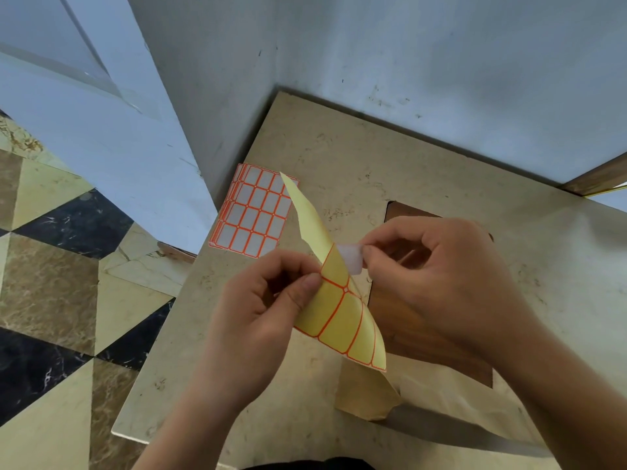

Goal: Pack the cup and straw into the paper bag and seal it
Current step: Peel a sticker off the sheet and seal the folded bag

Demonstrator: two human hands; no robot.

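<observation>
My left hand pinches a yellow sticker sheet with orange grid lines, curled and held above the table. My right hand pinches a white sticker label at the sheet's upper edge, partly peeled away from it. A brown paper bag lies flat on the table beneath my hands, mostly hidden by them and by my right forearm. I see no cup or straw.
A stack of white label sheets with orange borders lies at the table's far left. The beige stone table has a dark wood inlay and stands in a corner of grey walls. Its left edge drops to a tiled floor.
</observation>
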